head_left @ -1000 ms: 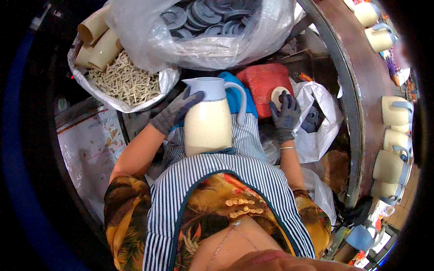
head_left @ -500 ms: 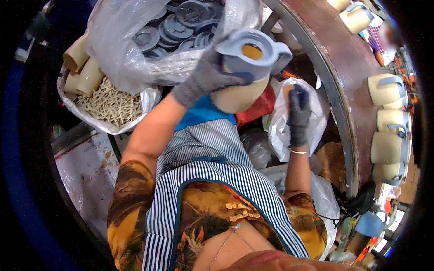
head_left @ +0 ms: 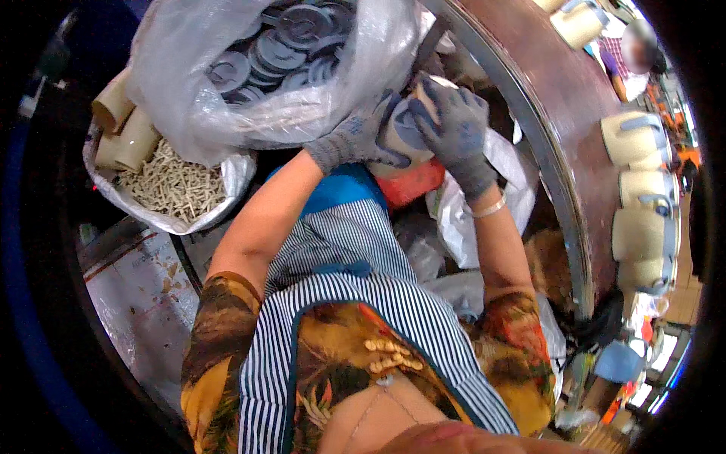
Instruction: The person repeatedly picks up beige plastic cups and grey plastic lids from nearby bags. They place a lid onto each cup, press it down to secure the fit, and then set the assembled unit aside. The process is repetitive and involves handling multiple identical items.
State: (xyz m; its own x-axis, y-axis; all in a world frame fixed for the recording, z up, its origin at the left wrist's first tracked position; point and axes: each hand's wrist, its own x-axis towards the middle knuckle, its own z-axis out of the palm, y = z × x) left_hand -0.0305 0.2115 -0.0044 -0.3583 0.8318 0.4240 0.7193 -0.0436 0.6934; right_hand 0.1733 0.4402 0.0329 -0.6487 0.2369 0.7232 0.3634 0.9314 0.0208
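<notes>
A beige jug (head_left: 386, 147) with a grey-blue handle part is held above my lap, turned so its mouth is out of sight. My gloved left hand (head_left: 355, 140) grips its left side, thumb along the near side. My gloved right hand (head_left: 456, 132) lies over the right side of the jug with bent fingers, touching the grey-blue part. Whether a small piece sits under those fingers is hidden. Just below the jug is a red surface (head_left: 412, 185), and blue cloth (head_left: 340, 188) lies over my knees.
A clear plastic bag (head_left: 181, 83) of round grey lids (head_left: 302, 30) stands ahead. At left, a white sack (head_left: 155, 219) holds small beige pieces (head_left: 178, 189) and beige cylinders (head_left: 136, 140). Several jugs (head_left: 639, 234) line the brown table (head_left: 560, 129) at right; another person (head_left: 624, 57) is beyond.
The jug has been turned and its open top no longer shows. My right hand has moved up and left from the white bag onto the jug. The view has shifted slightly.
</notes>
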